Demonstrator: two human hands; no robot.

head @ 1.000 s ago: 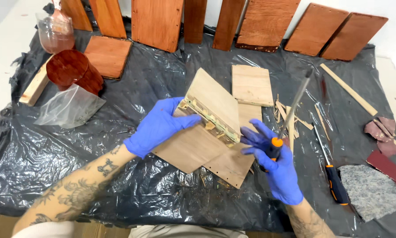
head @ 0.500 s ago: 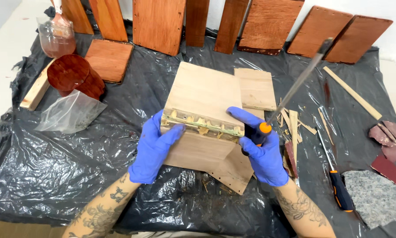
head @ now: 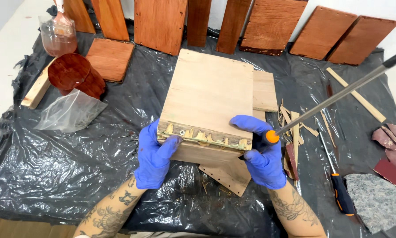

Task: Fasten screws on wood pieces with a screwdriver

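Observation:
A pale wooden board [head: 211, 94] is held up on edge over the black plastic sheet [head: 52, 176], its near edge rough with dried glue and splinters. My left hand [head: 156, 154], in a blue glove, grips the board's near left corner. My right hand [head: 262, 152], also gloved, presses the board's near right corner while it holds a long screwdriver [head: 334, 94] by its orange and black handle. The steel shaft points up and to the right. Another pale board [head: 226, 176] lies flat beneath the held one.
Several red-brown stained boards [head: 160, 24] lean along the back wall. A stained round block [head: 74, 75], a clear bag [head: 67, 112] and a jar with a brush [head: 59, 33] sit at left. Wood splinters [head: 295, 121], a second screwdriver [head: 339, 191], sandpaper [head: 376, 198] lie at right.
The held board has tipped up and toward me, so its top face fills more of the view. My left hand shifted along the near edge. The screwdriver shaft stays pointed up right.

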